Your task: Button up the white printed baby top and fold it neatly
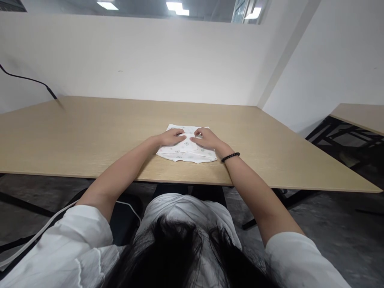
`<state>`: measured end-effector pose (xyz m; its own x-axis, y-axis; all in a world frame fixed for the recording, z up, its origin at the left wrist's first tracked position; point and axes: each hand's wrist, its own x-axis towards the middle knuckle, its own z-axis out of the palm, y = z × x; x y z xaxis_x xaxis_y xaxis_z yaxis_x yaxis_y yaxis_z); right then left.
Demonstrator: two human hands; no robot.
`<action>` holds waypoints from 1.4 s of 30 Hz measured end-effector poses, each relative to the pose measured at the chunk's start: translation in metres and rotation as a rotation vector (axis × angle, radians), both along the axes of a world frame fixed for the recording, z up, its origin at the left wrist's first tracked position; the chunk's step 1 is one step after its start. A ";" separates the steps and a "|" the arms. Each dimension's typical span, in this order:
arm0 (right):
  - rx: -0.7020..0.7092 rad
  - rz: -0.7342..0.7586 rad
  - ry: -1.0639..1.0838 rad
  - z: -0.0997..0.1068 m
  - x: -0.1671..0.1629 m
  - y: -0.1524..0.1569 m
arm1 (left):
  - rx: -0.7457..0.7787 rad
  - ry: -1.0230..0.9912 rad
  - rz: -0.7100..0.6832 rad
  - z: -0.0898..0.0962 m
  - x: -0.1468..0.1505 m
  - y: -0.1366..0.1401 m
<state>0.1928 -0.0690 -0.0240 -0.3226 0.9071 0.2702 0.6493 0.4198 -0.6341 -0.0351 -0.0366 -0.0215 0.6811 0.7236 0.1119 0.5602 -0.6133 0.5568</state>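
Observation:
A small white garment [183, 156] with a sparse dark print lies partly folded on the table near its front edge. One layer is turned over the rest, and the lower hem is wavy. My left hand [171, 137] rests on its upper left part, thumb and curled fingers closed on the edge of the folded layer. From the right, my right hand [207, 139] grips the same layer between thumb and fingers, a short gap from the left. A black bead bracelet [230, 157] circles my right wrist. Some fingertips are hidden by the cloth.
The light wooden table [105, 132] reaches back to a white wall [180, 60]. A black cable [30, 79] hangs at the far left. Another table [363, 114] with dark legs stands at right. A white cord [39, 234] runs beside my left arm.

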 end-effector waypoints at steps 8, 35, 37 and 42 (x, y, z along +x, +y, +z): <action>-0.100 0.042 0.041 0.008 0.001 -0.009 | -0.196 -0.088 0.041 0.008 -0.003 -0.002; -0.023 0.010 0.201 0.010 -0.003 0.000 | -0.179 0.143 -0.018 0.025 -0.022 -0.005; -0.067 0.039 0.216 0.010 -0.004 -0.002 | -0.195 0.120 -0.044 0.027 -0.028 -0.003; -0.168 0.095 0.195 0.002 -0.006 -0.007 | -0.200 0.098 -0.058 0.023 -0.036 0.004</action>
<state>0.1869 -0.0757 -0.0221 -0.3648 0.9128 0.1836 0.4707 0.3509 -0.8095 -0.0713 -0.0327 0.0018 0.7226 0.6841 -0.0992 0.5848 -0.5286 0.6153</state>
